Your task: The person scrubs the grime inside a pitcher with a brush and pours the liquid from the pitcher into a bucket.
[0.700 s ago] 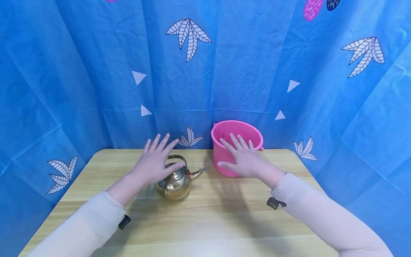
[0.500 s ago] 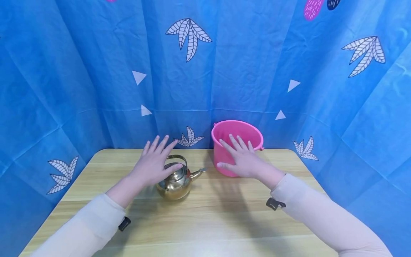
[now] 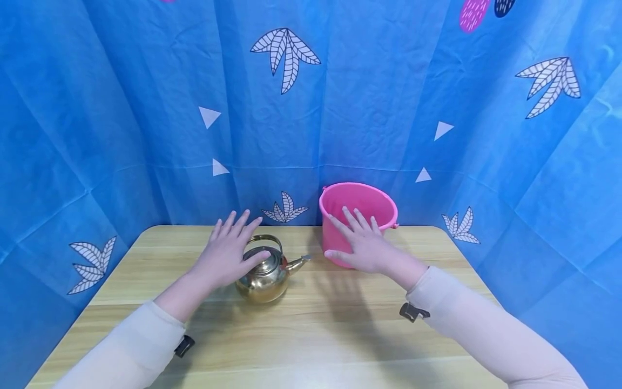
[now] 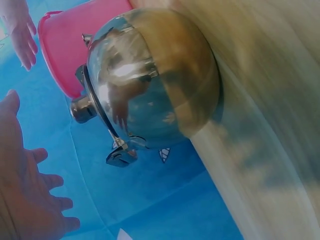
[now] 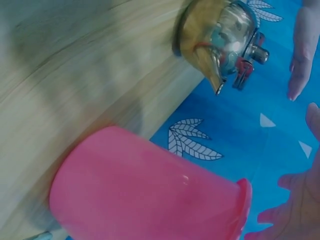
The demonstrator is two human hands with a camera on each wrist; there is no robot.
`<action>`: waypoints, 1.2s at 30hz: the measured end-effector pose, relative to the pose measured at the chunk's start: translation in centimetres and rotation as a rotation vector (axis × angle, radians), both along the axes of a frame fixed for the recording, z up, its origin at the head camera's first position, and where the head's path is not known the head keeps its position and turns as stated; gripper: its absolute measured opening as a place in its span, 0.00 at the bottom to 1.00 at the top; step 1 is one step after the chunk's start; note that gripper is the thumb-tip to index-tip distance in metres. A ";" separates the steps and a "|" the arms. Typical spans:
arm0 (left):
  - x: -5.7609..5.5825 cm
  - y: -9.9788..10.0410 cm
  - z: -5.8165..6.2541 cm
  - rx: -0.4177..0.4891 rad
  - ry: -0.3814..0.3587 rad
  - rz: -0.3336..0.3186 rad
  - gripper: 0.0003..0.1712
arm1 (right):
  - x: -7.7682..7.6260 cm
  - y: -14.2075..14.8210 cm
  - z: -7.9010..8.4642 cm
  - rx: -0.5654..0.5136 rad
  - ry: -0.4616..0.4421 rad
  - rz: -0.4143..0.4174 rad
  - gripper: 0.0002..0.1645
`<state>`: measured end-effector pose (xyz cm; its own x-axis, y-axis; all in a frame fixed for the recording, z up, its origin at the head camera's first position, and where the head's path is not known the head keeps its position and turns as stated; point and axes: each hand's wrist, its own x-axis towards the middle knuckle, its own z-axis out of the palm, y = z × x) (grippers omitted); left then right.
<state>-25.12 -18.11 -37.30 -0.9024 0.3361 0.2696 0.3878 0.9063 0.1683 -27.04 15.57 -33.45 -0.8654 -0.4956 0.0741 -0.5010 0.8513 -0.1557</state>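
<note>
- Wearing pale sleeves (image 3: pixel 128 343) with a small black device (image 3: pixel 184 346) under each cuff, reaching across the wood-grain worktop (image 3: pixel 301 346) from its near side.
- Spreading the left hand (image 3: pixel 221 259) wide in the air, gripping nothing, just beside and above a gold-coloured metal kettle (image 3: pixel 262 283).
- Spreading the right hand (image 3: pixel 366 248) wide too, likewise empty, near the rim (image 5: pixel 245 205) of a pink bucket (image 5: pixel 150 190).
- Facing that kettle upright, left of the worktop's middle and toward the far edge, with lid (image 3: pixel 271 266) on, handle (image 3: pixel 267 237) raised and spout (image 3: pixel 296 265) pointing toward the right edge.
- Facing that bucket upright beyond the kettle, apart from it, right of the middle and close to the far edge.
- Ending, behind the far edge, at a blue curtain (image 3: pixel 369 108) printed with white leaves (image 3: pixel 286 56) and triangles (image 3: pixel 210 116).
</note>
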 end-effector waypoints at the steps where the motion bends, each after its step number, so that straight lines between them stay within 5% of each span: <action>1: 0.0 -0.1 -0.1 0.003 0.001 -0.001 0.51 | 0.1 0.0 0.0 -0.001 -0.001 0.003 0.53; 36: 0.9 -1.3 -2.5 0.158 0.003 0.028 0.47 | 0.7 -2.2 -0.8 -0.014 -0.037 0.056 0.53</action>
<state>-24.23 -19.40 -39.82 -0.9100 0.2640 0.3198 0.3634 0.8791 0.3085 -26.30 13.34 -34.22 -0.8387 -0.5423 0.0498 -0.5412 0.8199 -0.1869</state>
